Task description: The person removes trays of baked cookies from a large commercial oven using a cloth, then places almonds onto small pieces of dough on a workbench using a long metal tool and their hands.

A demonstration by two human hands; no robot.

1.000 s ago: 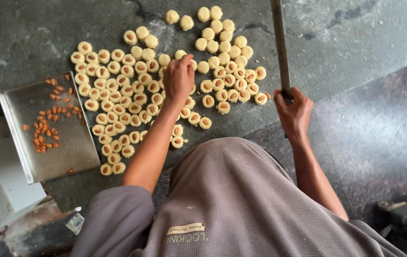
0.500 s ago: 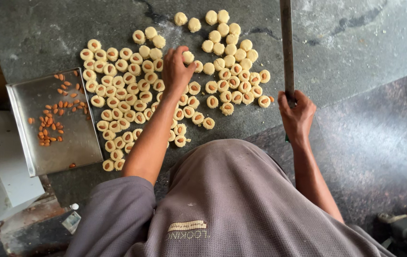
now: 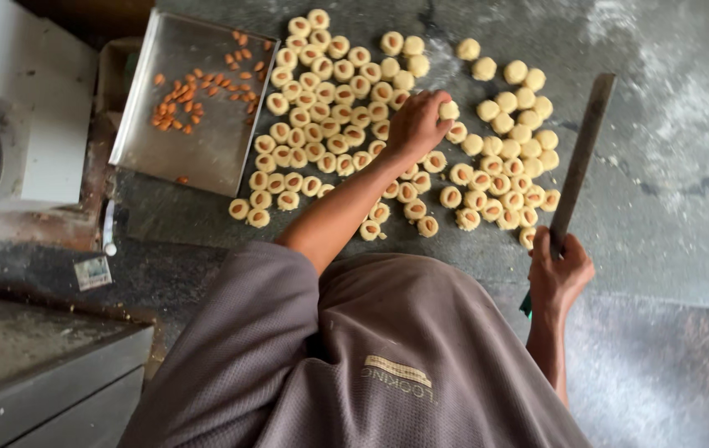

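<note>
1. Reaching over the grey stone desk (image 3: 678,166), the left hand (image 3: 416,124) has its fingers closed on one pale dough ball (image 3: 449,109), pinched at the fingertips above the middle of the spread.
2. The right hand (image 3: 560,274) sits near the desk's near edge, fingers wrapped tight around the handle of a long flat blade (image 3: 582,158) that slants away across the bare stone.
3. The dough pieces (image 3: 329,108) lie packed in rows on the desk, many with a nut pressed into the top; a looser group of plain balls (image 3: 520,108) lies to the right, between the held ball and the blade.
4. A steel tray (image 3: 197,149) rests at the left of the pieces, its edge just beside them, with almonds (image 3: 197,91) scattered over its far half.
5. The person's grey shirt (image 3: 387,357) fills the lower middle of the view.
</note>
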